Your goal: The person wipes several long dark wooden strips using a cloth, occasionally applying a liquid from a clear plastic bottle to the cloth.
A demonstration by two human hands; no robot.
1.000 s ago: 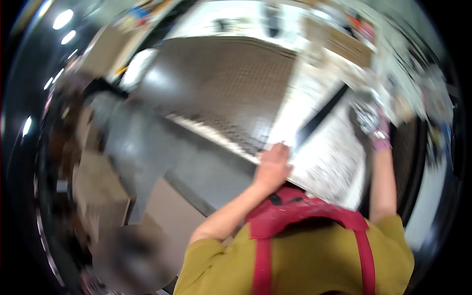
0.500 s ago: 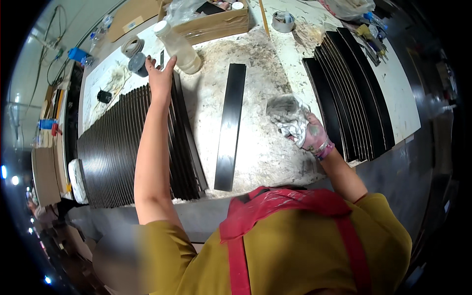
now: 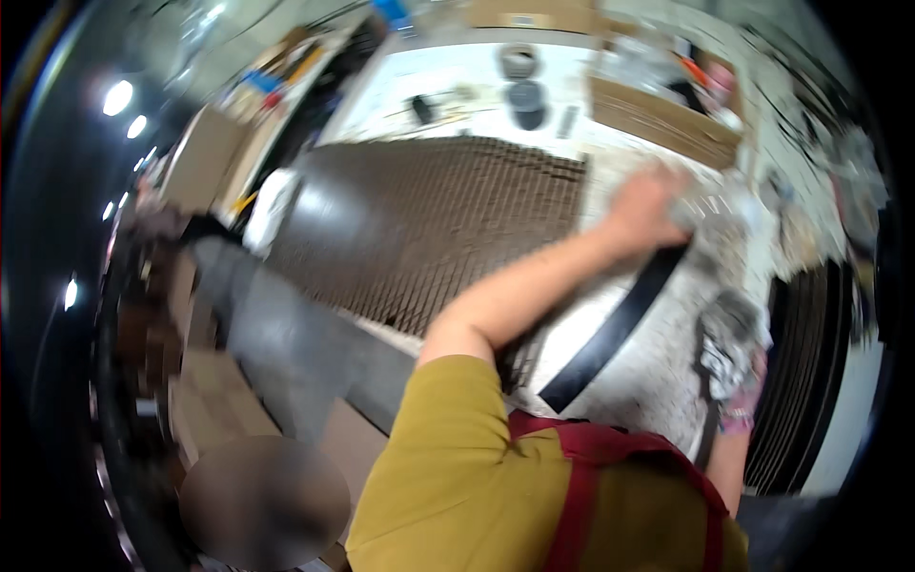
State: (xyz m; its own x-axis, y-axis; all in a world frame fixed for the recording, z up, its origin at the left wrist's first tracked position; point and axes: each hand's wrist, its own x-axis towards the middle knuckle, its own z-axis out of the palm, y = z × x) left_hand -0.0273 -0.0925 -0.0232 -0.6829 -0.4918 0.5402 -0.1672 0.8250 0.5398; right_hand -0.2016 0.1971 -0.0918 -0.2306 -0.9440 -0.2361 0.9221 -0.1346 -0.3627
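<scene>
A long black strip (image 3: 610, 334) lies slanted on the speckled white bench top (image 3: 658, 391). My left hand (image 3: 646, 205) is stretched out over its far end, next to a blurred clear container (image 3: 713, 229); motion blur hides whether the fingers hold anything. My right hand (image 3: 742, 389), with a pink band at the wrist, is closed on a crumpled grey wad (image 3: 726, 334) just right of the strip's near half.
A broad stack of dark slats (image 3: 429, 219) covers the bench on the left. More dark slats (image 3: 810, 372) lie on the right. A cardboard box (image 3: 667, 114) and two tape rolls (image 3: 524, 95) stand at the back. Grey bench front (image 3: 286, 334) drops at lower left.
The view has swung left and blurred. My left hand has moved from the container at the far left of the strip to the strip's far end. My right hand still holds the wad.
</scene>
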